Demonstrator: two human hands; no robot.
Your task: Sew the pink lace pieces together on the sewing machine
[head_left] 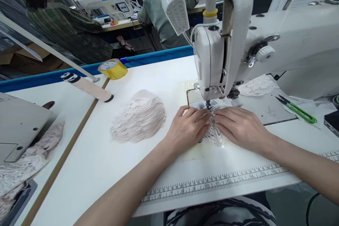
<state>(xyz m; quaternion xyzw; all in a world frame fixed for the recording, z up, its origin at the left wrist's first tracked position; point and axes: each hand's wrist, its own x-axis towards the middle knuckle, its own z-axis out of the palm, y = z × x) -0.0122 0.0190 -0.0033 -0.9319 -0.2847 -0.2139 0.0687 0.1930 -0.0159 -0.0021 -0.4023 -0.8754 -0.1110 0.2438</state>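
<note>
My left hand (189, 127) and my right hand (239, 127) lie side by side on a small piece of white lace (215, 136), fingers stretched flat and pressing it to the table. Their fingertips meet just in front of the needle and presser foot (208, 105) of a white sewing machine (227, 46). Part of the lace is hidden under my palms. A stack of pale pink lace pieces (139, 116) sits to the left of my left hand.
Green thread snips (298, 110) lie right of the machine, more lace (258, 85) behind it. A yellow tape roll (113, 68) and a thread cone (87, 86) sit at the back left. A ruler strip (217, 182) runs along the table's front edge. Two people work at machines beyond.
</note>
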